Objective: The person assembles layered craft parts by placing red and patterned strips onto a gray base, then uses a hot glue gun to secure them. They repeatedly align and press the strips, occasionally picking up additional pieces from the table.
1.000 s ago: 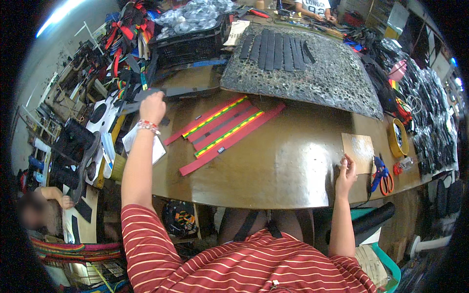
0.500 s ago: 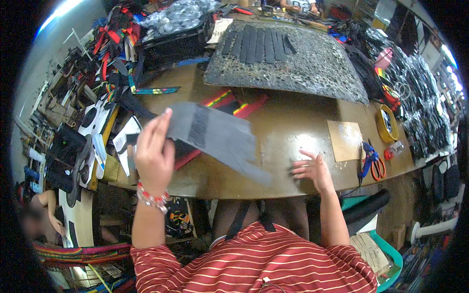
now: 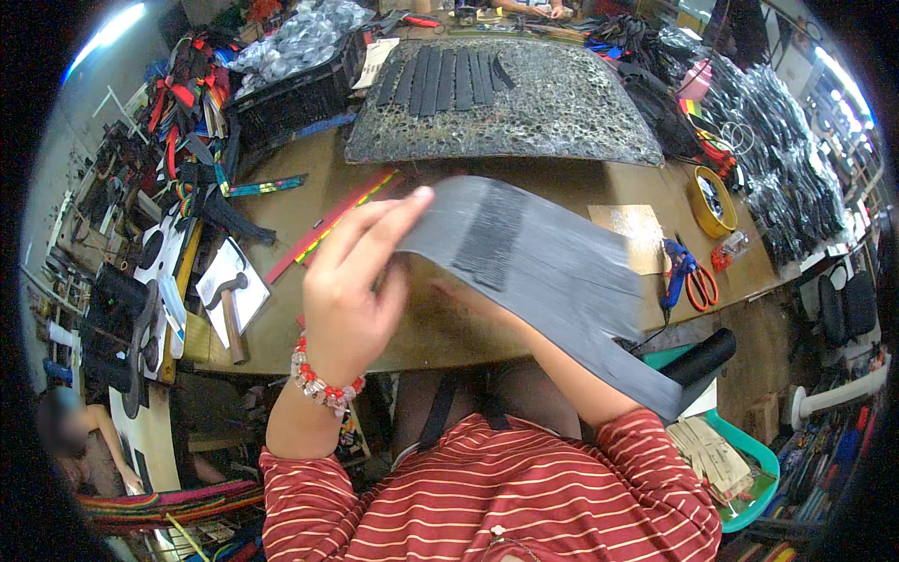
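My left hand point(image 3: 361, 281), with a beaded bracelet at its wrist, pinches one end of a wide grey flexible sheet point(image 3: 571, 253). The sheet is raised over the table and bends down to the right, a darker rough band crossing it near the held end. Its far end narrows over my right forearm. My right hand point(image 3: 482, 304) is behind and under the sheet; its fingers are mostly hidden. Beyond my left hand, a red strap point(image 3: 323, 227) with a yellow, green and red stripe lies on the brown table point(image 3: 412, 332).
A hammer point(image 3: 230, 314) rests on white sheets at the left. Several dark strips point(image 3: 449, 80) lie on a speckled board point(image 3: 524, 131) at the back. Right of the sheet are orange-handled scissors point(image 3: 700, 286), a blue tool point(image 3: 674, 272), a brown card point(image 3: 629, 225) and a yellow ring-shaped container point(image 3: 710, 204).
The grey sheet has moved right and nearer in my left hand. My right hand has swung left, from open over the table to behind the sheet. The hammer now shows.
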`<state>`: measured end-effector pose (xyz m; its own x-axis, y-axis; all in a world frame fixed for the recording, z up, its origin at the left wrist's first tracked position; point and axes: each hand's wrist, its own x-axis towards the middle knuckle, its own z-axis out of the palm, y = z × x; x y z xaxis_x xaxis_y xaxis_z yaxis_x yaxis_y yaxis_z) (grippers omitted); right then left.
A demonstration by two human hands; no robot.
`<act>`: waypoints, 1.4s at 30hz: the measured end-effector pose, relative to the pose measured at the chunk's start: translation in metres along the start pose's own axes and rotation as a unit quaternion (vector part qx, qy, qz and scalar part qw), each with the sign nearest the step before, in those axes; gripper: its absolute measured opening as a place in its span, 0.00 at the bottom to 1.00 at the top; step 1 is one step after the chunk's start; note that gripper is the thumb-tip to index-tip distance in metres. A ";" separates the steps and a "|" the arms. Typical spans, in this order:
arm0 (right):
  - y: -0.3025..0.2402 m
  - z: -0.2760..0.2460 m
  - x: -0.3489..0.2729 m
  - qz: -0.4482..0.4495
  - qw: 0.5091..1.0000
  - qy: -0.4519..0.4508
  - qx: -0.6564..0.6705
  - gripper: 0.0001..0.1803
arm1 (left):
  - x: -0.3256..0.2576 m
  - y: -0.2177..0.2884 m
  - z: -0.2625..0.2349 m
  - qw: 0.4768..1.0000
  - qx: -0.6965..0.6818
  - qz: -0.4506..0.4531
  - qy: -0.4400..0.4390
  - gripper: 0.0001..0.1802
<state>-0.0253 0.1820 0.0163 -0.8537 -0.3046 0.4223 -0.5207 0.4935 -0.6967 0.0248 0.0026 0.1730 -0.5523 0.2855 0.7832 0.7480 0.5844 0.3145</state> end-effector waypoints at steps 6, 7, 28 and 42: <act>-0.021 0.022 0.091 -0.056 0.929 -0.279 -0.235 0.31 | 0.018 -0.009 -0.008 0.995 -0.092 -0.045 0.000 0.24; -0.026 0.022 0.093 -0.069 0.916 -0.316 -0.238 0.31 | 0.022 -0.023 -0.014 0.990 -0.101 -0.090 0.036 0.21; 0.010 -0.053 -0.112 -0.236 0.939 -0.075 -0.240 0.16 | -0.076 -0.093 -0.040 0.920 -0.206 -0.266 0.201 0.16; 0.080 -0.074 -0.104 0.292 0.704 0.444 0.471 0.21 | -0.089 -0.043 -0.005 0.971 0.222 -0.085 0.039 0.05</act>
<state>0.0217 0.3136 -0.0400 -0.8046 0.5617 -0.1924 -0.2028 -0.5645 -0.8001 0.0438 -0.0519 0.0925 -0.6115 0.1093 0.7836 0.4077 0.8923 0.1937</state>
